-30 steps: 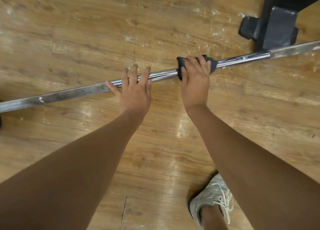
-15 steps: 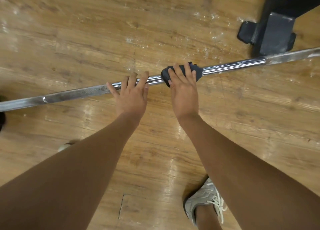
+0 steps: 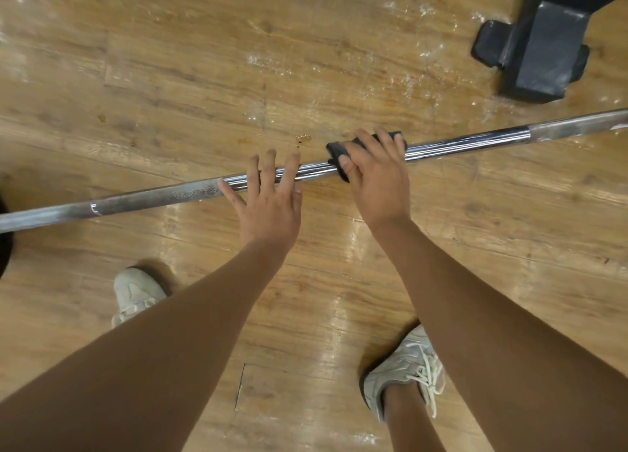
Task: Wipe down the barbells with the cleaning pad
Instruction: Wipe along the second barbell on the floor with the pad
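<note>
A long steel barbell (image 3: 475, 140) lies across the wooden floor, running from the left edge up to the right edge. My right hand (image 3: 377, 176) grips a dark cleaning pad (image 3: 334, 152) wrapped over the shiny middle of the bar, fingers over the top and thumb on the near side. My left hand (image 3: 272, 200) rests on the bar just left of the pad, its fingers straight and spread across the shaft. Most of the pad is hidden under my right hand.
A black rack foot (image 3: 540, 43) stands on the floor at the top right, just beyond the bar. My pale shoes are on the near side of the bar: the left shoe (image 3: 136, 292) and the right shoe (image 3: 404, 370). A dark round edge (image 3: 3, 244) shows at far left.
My right hand has slid the pad leftward along the bar, closer to my left hand. The left hand has stayed resting on the bar. My left shoe has come into view.
</note>
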`<state>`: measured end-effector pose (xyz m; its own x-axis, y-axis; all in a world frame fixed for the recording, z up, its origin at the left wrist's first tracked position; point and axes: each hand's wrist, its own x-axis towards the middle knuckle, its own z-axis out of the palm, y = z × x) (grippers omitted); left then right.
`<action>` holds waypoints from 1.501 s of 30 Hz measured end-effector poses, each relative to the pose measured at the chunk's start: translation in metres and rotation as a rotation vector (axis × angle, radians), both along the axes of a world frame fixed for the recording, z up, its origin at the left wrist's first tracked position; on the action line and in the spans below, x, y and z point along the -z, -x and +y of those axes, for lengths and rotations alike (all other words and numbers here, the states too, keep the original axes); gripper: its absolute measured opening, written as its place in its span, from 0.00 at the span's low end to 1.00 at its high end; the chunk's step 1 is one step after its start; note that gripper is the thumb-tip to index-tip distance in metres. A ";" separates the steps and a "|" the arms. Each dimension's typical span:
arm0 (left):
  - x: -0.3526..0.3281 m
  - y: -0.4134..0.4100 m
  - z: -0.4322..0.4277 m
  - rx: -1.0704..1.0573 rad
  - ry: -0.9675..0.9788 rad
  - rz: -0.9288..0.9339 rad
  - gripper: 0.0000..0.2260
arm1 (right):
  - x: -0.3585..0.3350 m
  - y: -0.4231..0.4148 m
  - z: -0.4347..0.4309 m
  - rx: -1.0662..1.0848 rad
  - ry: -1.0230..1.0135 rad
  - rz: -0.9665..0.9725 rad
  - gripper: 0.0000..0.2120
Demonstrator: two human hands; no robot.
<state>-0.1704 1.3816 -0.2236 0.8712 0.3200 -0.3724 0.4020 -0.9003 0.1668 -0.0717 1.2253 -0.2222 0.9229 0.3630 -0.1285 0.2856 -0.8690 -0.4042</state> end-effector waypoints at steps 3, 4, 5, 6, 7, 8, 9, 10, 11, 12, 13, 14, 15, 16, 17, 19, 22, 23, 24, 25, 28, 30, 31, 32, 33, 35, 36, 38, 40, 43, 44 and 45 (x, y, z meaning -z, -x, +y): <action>0.001 0.012 -0.004 0.030 -0.021 0.031 0.25 | -0.004 0.017 0.008 0.118 -0.028 -0.032 0.14; 0.002 0.017 -0.006 0.037 -0.030 0.040 0.25 | -0.003 0.026 0.012 0.083 -0.024 -0.042 0.13; 0.002 0.021 -0.008 0.045 -0.035 0.046 0.26 | -0.002 0.033 0.012 0.025 -0.021 -0.052 0.12; 0.002 0.025 -0.011 0.054 -0.039 0.055 0.26 | 0.000 0.038 0.011 -0.028 -0.019 -0.058 0.12; 0.002 0.028 -0.012 0.065 -0.042 0.065 0.27 | 0.001 0.040 0.007 -0.055 -0.016 -0.057 0.13; 0.003 0.032 -0.013 0.074 -0.044 0.073 0.27 | 0.002 0.041 0.003 -0.051 -0.014 -0.057 0.14; 0.003 0.035 -0.014 0.080 -0.044 0.078 0.27 | 0.002 0.043 -0.001 -0.016 -0.014 -0.061 0.15; 0.004 0.038 -0.015 0.084 -0.043 0.079 0.28 | 0.001 0.047 -0.002 0.041 -0.017 -0.068 0.15; 0.005 0.042 -0.016 0.085 -0.042 0.077 0.28 | 0.000 0.054 -0.001 0.097 -0.020 -0.075 0.15; 0.007 0.045 -0.018 0.083 -0.043 0.073 0.28 | -0.001 0.061 0.003 0.126 -0.020 -0.075 0.14; 0.008 0.049 -0.020 0.078 -0.044 0.071 0.29 | -0.001 0.068 0.007 0.109 -0.022 -0.070 0.14; 0.010 0.052 -0.022 0.070 -0.048 0.069 0.30 | 0.000 0.075 0.008 0.049 -0.031 -0.069 0.14; 0.011 0.056 -0.024 0.067 -0.052 0.070 0.30 | 0.002 0.079 0.005 -0.031 -0.037 -0.075 0.15; 0.011 0.059 -0.025 0.068 -0.056 0.076 0.30 | 0.004 0.080 -0.001 -0.096 -0.035 -0.087 0.16; 0.011 0.061 -0.027 0.071 -0.058 0.083 0.30 | 0.005 0.079 -0.009 -0.118 -0.028 -0.105 0.17; 0.007 0.065 -0.030 0.085 -0.058 0.105 0.29 | 0.006 0.078 -0.020 -0.012 -0.004 -0.133 0.17; 0.005 0.072 -0.034 0.118 -0.068 0.150 0.30 | 0.004 0.089 -0.015 0.056 0.015 -0.117 0.16; 0.005 0.075 -0.033 0.130 -0.072 0.156 0.32 | 0.007 0.092 -0.014 -0.038 0.009 -0.115 0.16; 0.005 0.078 -0.032 0.149 -0.076 0.161 0.33 | 0.008 0.092 -0.018 -0.154 0.013 -0.115 0.16; 0.005 0.082 -0.031 0.171 -0.079 0.168 0.34 | 0.009 0.088 -0.023 -0.239 0.023 -0.117 0.16; 0.003 0.089 -0.031 0.214 -0.070 0.213 0.35 | 0.006 0.077 -0.039 -0.158 0.018 -0.109 0.15; 0.000 0.092 -0.034 0.215 -0.076 0.218 0.35 | -0.001 0.083 -0.038 -0.025 0.023 -0.093 0.15; -0.001 0.094 -0.035 0.211 -0.075 0.216 0.35 | -0.003 0.089 -0.036 -0.018 0.029 -0.085 0.15; -0.001 0.096 -0.037 0.209 -0.073 0.216 0.35 | -0.002 0.095 -0.035 -0.049 0.033 -0.080 0.16; -0.001 0.099 -0.037 0.211 -0.071 0.217 0.35 | -0.001 0.099 -0.037 -0.099 0.036 -0.080 0.17; 0.000 0.104 -0.036 0.217 -0.065 0.213 0.34 | 0.002 0.100 -0.045 -0.171 0.036 -0.091 0.18; 0.000 0.106 -0.035 0.221 -0.062 0.209 0.34 | 0.002 0.098 -0.049 -0.178 0.037 -0.098 0.18; 0.002 0.109 -0.035 0.231 -0.066 0.201 0.34 | 0.000 0.099 -0.053 -0.161 0.045 -0.099 0.18; 0.002 0.108 -0.036 0.220 -0.066 0.207 0.33 | -0.002 0.103 -0.051 -0.140 0.041 -0.079 0.17; -0.001 0.110 -0.036 0.219 -0.067 0.210 0.33 | -0.003 0.106 -0.050 -0.131 0.035 -0.050 0.16; -0.003 0.110 -0.035 0.224 -0.077 0.222 0.33 | -0.003 0.104 -0.052 -0.142 0.036 -0.047 0.17; -0.005 0.109 -0.036 0.222 -0.086 0.235 0.33 | -0.002 0.100 -0.054 -0.163 0.035 -0.049 0.17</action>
<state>-0.2798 1.3455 -0.2190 0.8167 0.1708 -0.5512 0.2125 -0.9771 0.0121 -0.1719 1.1710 -0.2199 0.8575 0.5047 -0.1000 0.4428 -0.8228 -0.3562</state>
